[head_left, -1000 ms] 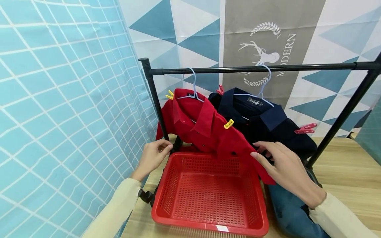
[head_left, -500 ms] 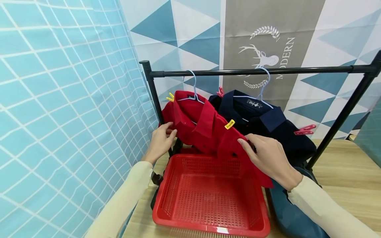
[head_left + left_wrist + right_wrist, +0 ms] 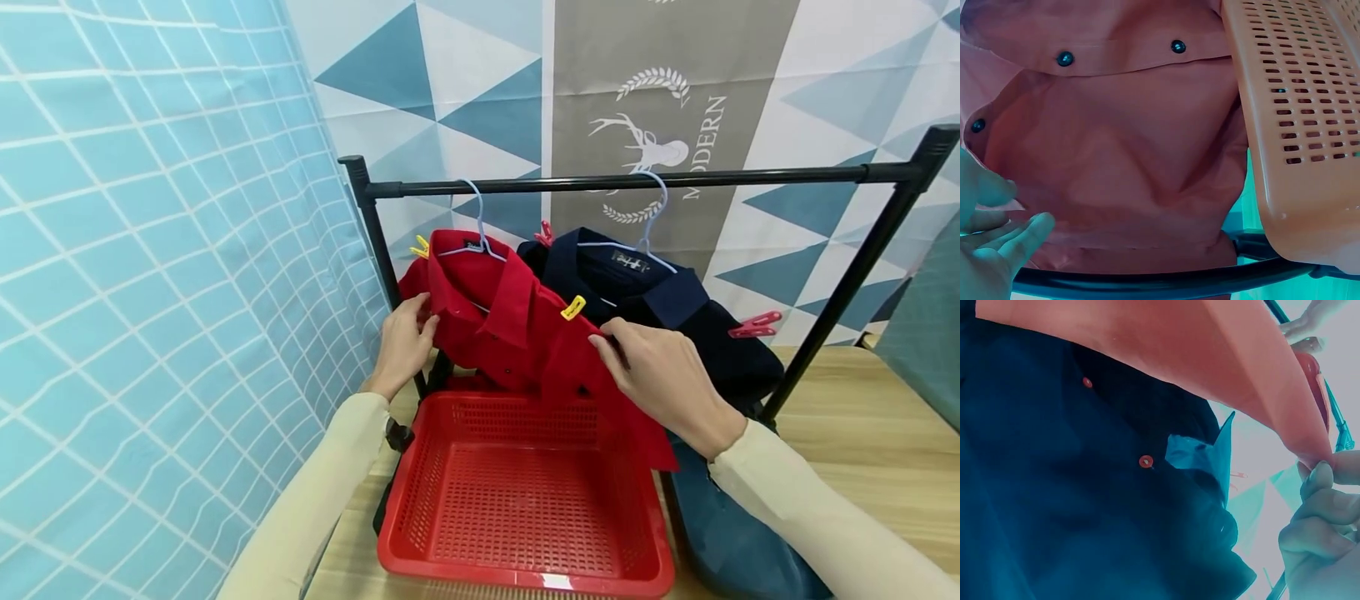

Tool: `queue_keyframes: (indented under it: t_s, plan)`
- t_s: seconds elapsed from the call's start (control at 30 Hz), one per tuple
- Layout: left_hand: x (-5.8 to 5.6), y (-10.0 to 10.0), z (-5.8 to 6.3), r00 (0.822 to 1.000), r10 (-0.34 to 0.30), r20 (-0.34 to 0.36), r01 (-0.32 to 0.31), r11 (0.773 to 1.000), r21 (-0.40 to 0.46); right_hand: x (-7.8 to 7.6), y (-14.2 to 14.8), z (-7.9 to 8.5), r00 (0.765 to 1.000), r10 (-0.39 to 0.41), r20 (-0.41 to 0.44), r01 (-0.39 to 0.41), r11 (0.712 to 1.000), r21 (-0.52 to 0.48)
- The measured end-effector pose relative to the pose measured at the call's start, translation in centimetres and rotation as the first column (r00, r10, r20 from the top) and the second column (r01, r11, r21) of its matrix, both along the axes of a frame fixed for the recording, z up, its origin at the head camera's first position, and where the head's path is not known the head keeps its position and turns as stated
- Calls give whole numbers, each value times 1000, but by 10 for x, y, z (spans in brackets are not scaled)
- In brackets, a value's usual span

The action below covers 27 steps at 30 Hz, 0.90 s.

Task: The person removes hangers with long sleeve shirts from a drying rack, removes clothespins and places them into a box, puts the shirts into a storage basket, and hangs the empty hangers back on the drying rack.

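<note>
A red shirt point(image 3: 487, 333) hangs on a light-blue hanger point(image 3: 482, 218), with a yellow clothespin point(image 3: 573, 308) on one shoulder and another yellow clothespin point(image 3: 421, 247) by the collar. My right hand point(image 3: 660, 371) pinches its sleeve edge between thumb and fingers; the right wrist view shows this fold above a dark navy shirt point(image 3: 1085, 475). My left hand point(image 3: 405, 342) is at the shirt's other side, below the shoulder. In the left wrist view its fingers point(image 3: 1029, 240) and thumb stand apart beside the cloth; whether they touch it I cannot tell.
A red plastic basket point(image 3: 525, 575) sits on the wooden table point(image 3: 847, 417) under the shirt. The black rack's bar point(image 3: 525, 185) carries both hangers. Pink clothespins point(image 3: 755, 325) grip the navy shirt. A dark blue item point(image 3: 738, 533) lies right of the basket.
My left hand has moved up and right to the red shirt's side. The right hand has slid up and left along the sleeve edge. The view has shifted slightly.
</note>
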<state>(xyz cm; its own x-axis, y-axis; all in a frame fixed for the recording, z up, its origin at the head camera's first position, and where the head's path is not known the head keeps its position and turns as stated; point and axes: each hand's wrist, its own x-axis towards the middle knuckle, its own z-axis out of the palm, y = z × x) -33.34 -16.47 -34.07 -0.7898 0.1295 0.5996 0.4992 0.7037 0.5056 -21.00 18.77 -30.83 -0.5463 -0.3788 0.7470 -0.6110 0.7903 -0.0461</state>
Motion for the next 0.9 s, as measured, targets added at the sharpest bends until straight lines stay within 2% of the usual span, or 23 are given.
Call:
queue_keyframes:
  t_s: [0.2,0.4,0.67,0.9]
  plan:
    - [-1,5,8,1000,-6,5,7,999,-48,1,8,4,996,55,-73,-53,998,24]
    - [-7,7,10,1000,11,1,-11,998,-66,0,12,5,986,94,-136,-89,995,38]
    - [-16,8,12,998,6,60,-3,999,-49,0,19,11,977,87,-192,-84,996,22]
    - [-20,12,19,999,12,53,-10,999,-39,5,36,16,972,82,-222,-88,996,-20]
